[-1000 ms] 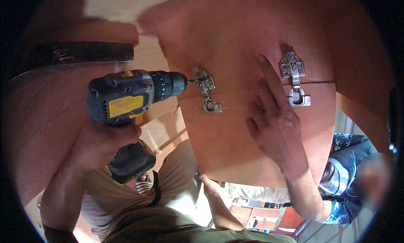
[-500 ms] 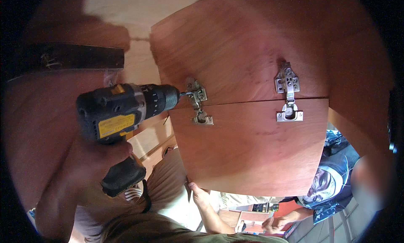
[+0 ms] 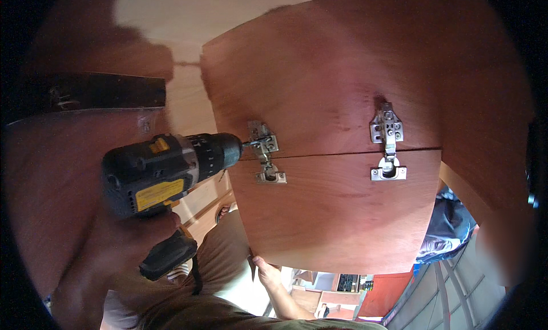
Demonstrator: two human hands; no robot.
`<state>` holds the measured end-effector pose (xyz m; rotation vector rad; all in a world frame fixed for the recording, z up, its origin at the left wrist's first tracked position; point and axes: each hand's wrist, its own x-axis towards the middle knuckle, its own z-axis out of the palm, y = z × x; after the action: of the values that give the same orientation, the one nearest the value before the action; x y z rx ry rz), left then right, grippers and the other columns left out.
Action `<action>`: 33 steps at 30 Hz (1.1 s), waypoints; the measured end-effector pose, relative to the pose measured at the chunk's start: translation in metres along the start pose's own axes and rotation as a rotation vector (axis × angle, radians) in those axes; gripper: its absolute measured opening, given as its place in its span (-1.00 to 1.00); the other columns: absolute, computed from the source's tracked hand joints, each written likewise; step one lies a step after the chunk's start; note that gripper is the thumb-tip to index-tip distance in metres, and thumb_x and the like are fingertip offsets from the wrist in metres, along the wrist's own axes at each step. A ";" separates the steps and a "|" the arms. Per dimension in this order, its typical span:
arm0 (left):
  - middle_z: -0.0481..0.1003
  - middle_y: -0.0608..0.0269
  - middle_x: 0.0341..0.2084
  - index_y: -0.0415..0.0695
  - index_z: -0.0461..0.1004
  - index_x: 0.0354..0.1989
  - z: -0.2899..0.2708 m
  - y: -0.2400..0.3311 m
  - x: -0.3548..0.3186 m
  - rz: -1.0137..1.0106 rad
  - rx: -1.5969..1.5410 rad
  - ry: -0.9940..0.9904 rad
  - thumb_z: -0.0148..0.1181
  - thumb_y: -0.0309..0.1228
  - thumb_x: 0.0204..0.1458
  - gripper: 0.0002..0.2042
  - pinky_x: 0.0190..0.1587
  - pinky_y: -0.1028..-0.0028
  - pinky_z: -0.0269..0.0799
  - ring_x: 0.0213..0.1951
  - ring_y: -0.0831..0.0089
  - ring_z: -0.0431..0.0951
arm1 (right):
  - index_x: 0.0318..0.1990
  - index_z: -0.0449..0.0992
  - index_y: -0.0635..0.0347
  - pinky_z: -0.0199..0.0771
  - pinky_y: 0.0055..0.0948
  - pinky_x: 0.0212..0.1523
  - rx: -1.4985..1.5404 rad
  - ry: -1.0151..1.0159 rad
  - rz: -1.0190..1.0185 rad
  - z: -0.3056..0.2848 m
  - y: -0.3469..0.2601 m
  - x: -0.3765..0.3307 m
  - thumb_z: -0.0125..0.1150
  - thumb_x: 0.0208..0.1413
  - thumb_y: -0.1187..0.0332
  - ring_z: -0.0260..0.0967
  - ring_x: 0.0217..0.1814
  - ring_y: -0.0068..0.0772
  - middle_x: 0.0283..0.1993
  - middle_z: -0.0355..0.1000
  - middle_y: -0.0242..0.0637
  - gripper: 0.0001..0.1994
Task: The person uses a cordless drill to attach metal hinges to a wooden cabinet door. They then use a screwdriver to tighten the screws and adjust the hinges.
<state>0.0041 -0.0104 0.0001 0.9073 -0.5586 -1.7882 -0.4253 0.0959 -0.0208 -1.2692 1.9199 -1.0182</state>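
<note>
My left hand (image 3: 134, 233) grips the handle of a black and yellow cordless drill (image 3: 160, 176), pointed right. Its bit meets the upper plate of the left metal cabinet hinge (image 3: 266, 147); the exact screw is too small to make out. A matching hinge (image 3: 389, 141) is fixed further right. Both hinges bridge the seam between an upper wooden panel (image 3: 319, 84) and a lower wooden door panel (image 3: 337, 216). At the door panel's lower left corner, my right hand (image 3: 268, 273) holds the edge with the thumb in sight; its other fingers are hidden.
A dark strip (image 3: 114, 92) runs along the wood at the upper left. My trouser leg (image 3: 220, 256) is below the drill. Another person's dark, patterned clothing (image 3: 448, 227) shows at the right, beside a pale ribbed surface (image 3: 456, 290). Shelves with small items (image 3: 348, 282) stand beyond the door.
The panels and hinges sit slightly lower in view. The drill stays at the left hinge, and both hands keep their holds. The other person's hand has left the view.
</note>
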 end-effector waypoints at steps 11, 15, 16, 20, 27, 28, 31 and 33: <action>0.52 0.27 -0.30 -0.23 0.44 -0.11 -0.005 0.005 0.000 0.108 0.067 -0.043 0.27 -0.57 -0.09 -0.68 -0.15 0.45 0.46 -0.23 0.53 0.50 | -0.22 0.56 0.31 0.40 -0.43 -0.11 -0.065 0.029 -0.004 0.006 -0.010 -0.003 0.36 -0.04 0.47 0.41 -0.17 -0.43 -0.22 0.51 -0.29 -0.79; 0.52 0.27 -0.30 -0.23 0.44 -0.10 -0.007 0.005 0.003 0.135 0.076 -0.061 0.25 -0.59 -0.11 -0.67 -0.16 0.45 0.46 -0.24 0.52 0.51 | -0.20 0.55 0.32 0.40 -0.43 -0.10 0.012 0.033 0.033 0.007 -0.007 -0.001 0.36 -0.04 0.48 0.41 -0.16 -0.43 -0.20 0.51 -0.28 -0.78; 0.52 0.27 -0.31 -0.23 0.44 -0.11 -0.007 0.005 0.003 0.131 0.081 -0.052 0.25 -0.59 -0.11 -0.67 -0.16 0.45 0.47 -0.24 0.52 0.51 | -0.20 0.55 0.32 0.40 -0.42 -0.10 0.055 0.036 0.051 0.007 -0.007 -0.002 0.35 -0.04 0.48 0.41 -0.15 -0.43 -0.19 0.51 -0.28 -0.77; 0.53 0.25 -0.34 -0.22 0.44 -0.11 -0.005 0.008 0.004 0.060 0.211 -0.024 0.25 -0.57 -0.11 -0.68 -0.18 0.45 0.48 -0.27 0.52 0.52 | -0.04 0.45 0.31 0.34 -0.36 0.10 0.007 0.015 0.112 -0.005 0.002 -0.001 0.38 -0.12 0.60 0.38 0.01 -0.30 -0.03 0.44 -0.21 -0.59; 0.52 0.24 -0.36 -0.21 0.43 -0.14 -0.001 0.002 0.008 0.005 0.089 -0.047 0.24 -0.57 -0.10 -0.70 -0.23 0.45 0.50 -0.29 0.49 0.54 | -0.05 0.44 0.31 0.36 -0.37 0.07 0.000 0.032 0.172 -0.015 0.002 -0.002 0.33 -0.08 0.63 0.36 0.02 -0.34 -0.01 0.42 -0.24 -0.62; 0.52 0.24 -0.36 -0.21 0.42 -0.14 -0.003 0.007 0.004 -0.013 0.115 -0.037 0.23 -0.57 -0.10 -0.70 -0.23 0.45 0.50 -0.29 0.49 0.53 | -0.04 0.44 0.31 0.37 -0.37 0.06 -0.052 -0.002 0.176 -0.013 0.004 0.003 0.32 -0.08 0.63 0.37 0.01 -0.33 -0.01 0.41 -0.23 -0.62; 0.52 0.24 -0.35 -0.21 0.42 -0.12 -0.001 0.012 0.003 -0.017 0.127 -0.017 0.22 -0.59 -0.11 -0.69 -0.22 0.45 0.49 -0.27 0.49 0.53 | -0.08 0.46 0.32 0.41 -0.41 -0.02 -0.062 -0.021 0.208 -0.005 0.001 0.005 0.31 -0.02 0.57 0.39 -0.07 -0.36 -0.08 0.44 -0.23 -0.69; 0.52 0.23 -0.34 -0.21 0.42 -0.12 0.004 0.014 0.001 -0.014 0.112 0.007 0.22 -0.59 -0.12 -0.68 -0.21 0.45 0.49 -0.26 0.50 0.53 | -0.10 0.48 0.35 0.42 -0.45 -0.07 0.164 -0.014 0.228 -0.002 0.004 0.000 0.35 -0.02 0.46 0.40 -0.11 -0.40 -0.12 0.47 -0.22 -0.68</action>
<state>0.0087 -0.0171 0.0117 0.9956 -0.6543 -1.7801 -0.4284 0.0972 -0.0232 -0.9398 1.8777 -1.0219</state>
